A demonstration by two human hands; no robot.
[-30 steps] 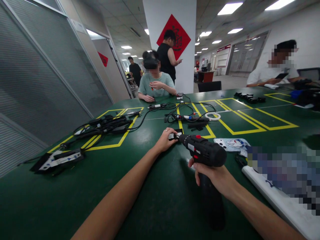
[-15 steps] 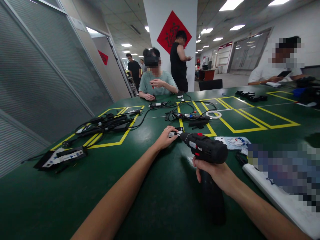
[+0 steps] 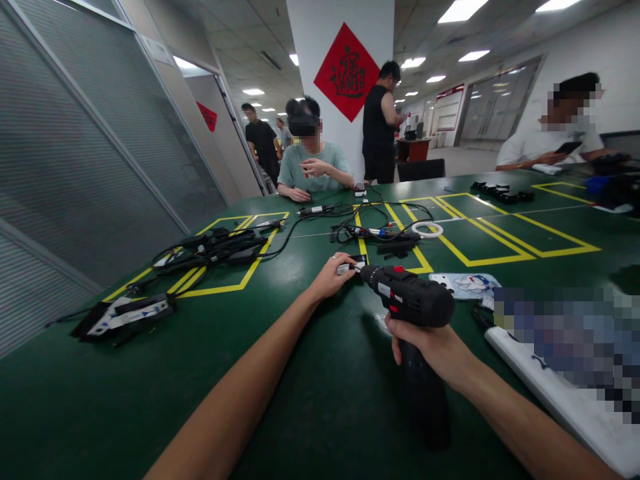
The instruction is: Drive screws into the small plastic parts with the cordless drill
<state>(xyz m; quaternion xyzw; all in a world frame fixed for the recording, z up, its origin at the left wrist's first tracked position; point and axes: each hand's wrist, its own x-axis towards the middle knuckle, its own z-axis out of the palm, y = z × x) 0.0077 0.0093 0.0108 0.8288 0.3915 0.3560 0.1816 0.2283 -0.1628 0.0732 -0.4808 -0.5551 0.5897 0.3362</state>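
Note:
A black cordless drill with red switches is gripped by its handle in my right hand. Its chuck points left and away from me, and the bit meets a small white-and-black part on the table. My left hand is closed around that small part, thumb and fingers pressing its sides. The fingers cover much of the part, so its exact kind is unclear. Just beyond my left hand lies a short black piece.
On the green table, bundled black cables lie left. More cables and a white ring sit ahead. A phone case and a white slab-like object are right. A person sits opposite; another sits right.
My hands, the drill and the small part hold nearly the same position. In the background, a standing person in black has shifted right, and another at the left has moved slightly left.

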